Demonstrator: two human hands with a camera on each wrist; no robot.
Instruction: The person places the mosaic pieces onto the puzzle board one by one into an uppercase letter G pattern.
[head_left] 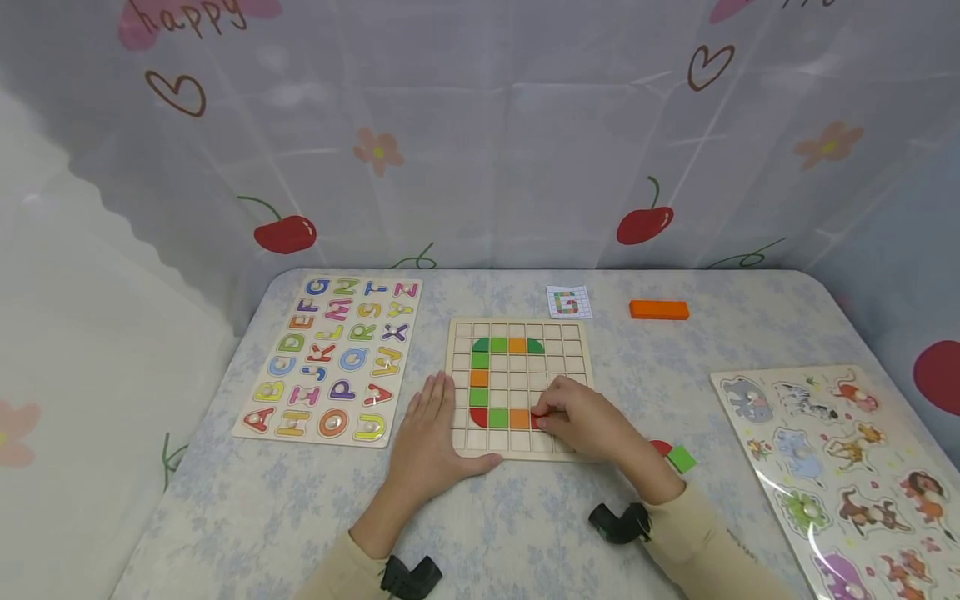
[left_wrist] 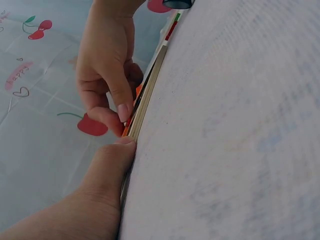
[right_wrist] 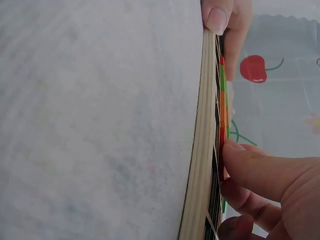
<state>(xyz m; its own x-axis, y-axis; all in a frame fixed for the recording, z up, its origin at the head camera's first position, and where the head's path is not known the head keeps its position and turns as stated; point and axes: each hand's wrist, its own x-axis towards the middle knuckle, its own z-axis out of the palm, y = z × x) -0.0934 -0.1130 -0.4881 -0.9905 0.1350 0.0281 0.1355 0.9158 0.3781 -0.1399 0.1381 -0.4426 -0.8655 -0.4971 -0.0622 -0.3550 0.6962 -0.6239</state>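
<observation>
A wooden grid board [head_left: 558,437] lies mid-table, bearing green, orange and red tiles in a C-like line. At the lower row's right end, my right hand [head_left: 581,417] pinches a red tile [head_left: 535,422] between thumb and index finger, next to an orange tile [head_left: 519,418]. The right wrist view has that red tile [right_wrist: 222,155] standing at the board's surface, partly hidden by the fingers. My left hand [head_left: 427,433] rests at the board's left edge with fingers straight and thumb [left_wrist: 107,165] against the near edge.
A red piece [head_left: 661,447] and a green square [head_left: 682,459] lie beside my right forearm. Behind the board are a small pattern card [head_left: 569,302] and an orange block [head_left: 658,310]. A letter puzzle [head_left: 322,362] lies at left, an animal puzzle [head_left: 821,433] at right.
</observation>
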